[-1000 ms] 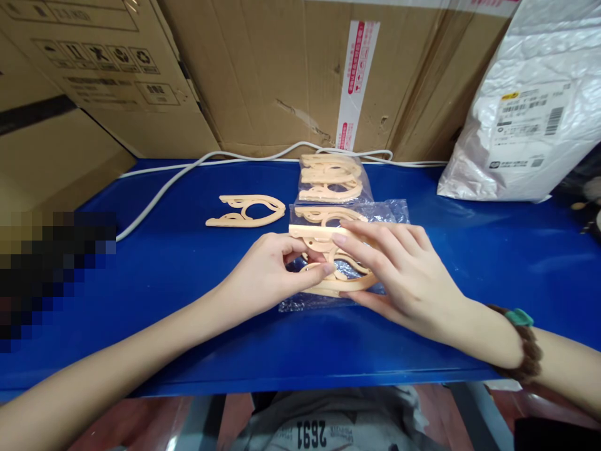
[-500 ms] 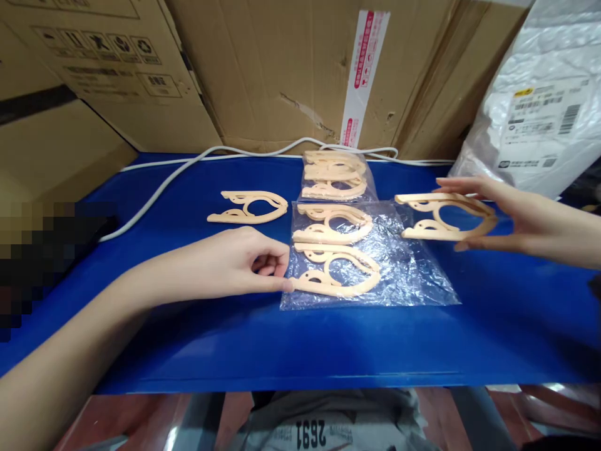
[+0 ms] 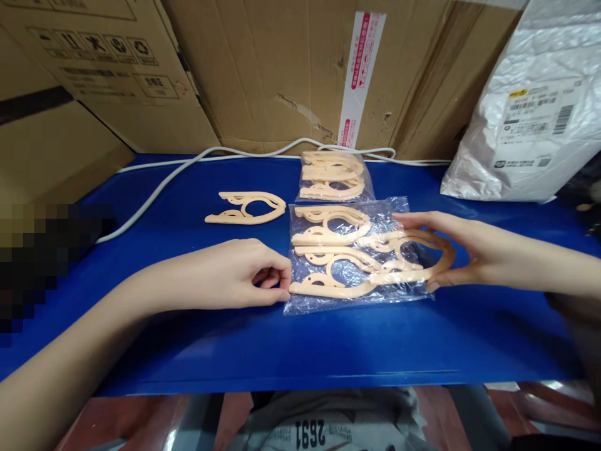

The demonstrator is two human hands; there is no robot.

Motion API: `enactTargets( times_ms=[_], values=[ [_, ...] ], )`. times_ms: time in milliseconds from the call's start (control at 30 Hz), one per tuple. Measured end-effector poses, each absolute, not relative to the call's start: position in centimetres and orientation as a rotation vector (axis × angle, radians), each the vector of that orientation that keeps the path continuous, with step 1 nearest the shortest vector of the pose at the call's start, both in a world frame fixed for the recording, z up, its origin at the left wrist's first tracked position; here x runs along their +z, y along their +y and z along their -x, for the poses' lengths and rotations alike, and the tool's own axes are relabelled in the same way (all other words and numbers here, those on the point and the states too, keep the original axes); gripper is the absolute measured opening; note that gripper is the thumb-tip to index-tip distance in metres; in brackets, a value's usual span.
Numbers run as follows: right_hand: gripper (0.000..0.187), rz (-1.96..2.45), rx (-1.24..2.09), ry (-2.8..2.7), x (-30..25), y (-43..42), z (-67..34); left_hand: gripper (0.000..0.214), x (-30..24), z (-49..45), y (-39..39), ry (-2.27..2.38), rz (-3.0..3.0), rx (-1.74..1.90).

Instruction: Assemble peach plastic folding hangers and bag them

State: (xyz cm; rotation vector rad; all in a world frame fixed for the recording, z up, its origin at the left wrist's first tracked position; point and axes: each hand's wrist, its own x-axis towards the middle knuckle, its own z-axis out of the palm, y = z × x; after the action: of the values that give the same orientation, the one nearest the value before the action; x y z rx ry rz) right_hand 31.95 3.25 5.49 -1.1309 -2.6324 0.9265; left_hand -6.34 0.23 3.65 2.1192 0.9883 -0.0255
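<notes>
A beige hanger point(image 3: 416, 258) sits in the right hand point(image 3: 469, 250), gripped between thumb and fingers and lying over the right part of a clear bag point(image 3: 352, 299). The left hand point(image 3: 235, 275) pinches the bag's left edge. Between the hands, two more hangers point(image 3: 328, 227) lie in the bag on the blue surface point(image 3: 328, 351). Beyond the left hand lies a loose hanger point(image 3: 246, 208), and beyond both a filled bag point(image 3: 333, 175).

A clear plastic bag point(image 3: 378, 213) lies flat on the blue bench point(image 3: 188, 319) with two beige folded hangers point(image 3: 328, 227) inside, one behind the other. A third hanger point(image 3: 413, 236) overlaps the bag's right side, its curved end pointing right.
</notes>
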Motion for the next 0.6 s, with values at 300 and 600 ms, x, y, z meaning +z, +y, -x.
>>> enactTargets(
  times_ms=[300, 600],
  values=[
    [0.091, 1.083, 0.681, -2.763, 5.2, 3.2, -30.6, 0.020, 3.4, 6.3, 0.4, 0.971, -2.120, 0.034],
    [0.088, 1.045, 0.619, -2.778, 5.0, 3.2, -30.5, 0.019, 3.1, 6.9, 0.5, 1.028, -2.137, 0.005]
  ],
)
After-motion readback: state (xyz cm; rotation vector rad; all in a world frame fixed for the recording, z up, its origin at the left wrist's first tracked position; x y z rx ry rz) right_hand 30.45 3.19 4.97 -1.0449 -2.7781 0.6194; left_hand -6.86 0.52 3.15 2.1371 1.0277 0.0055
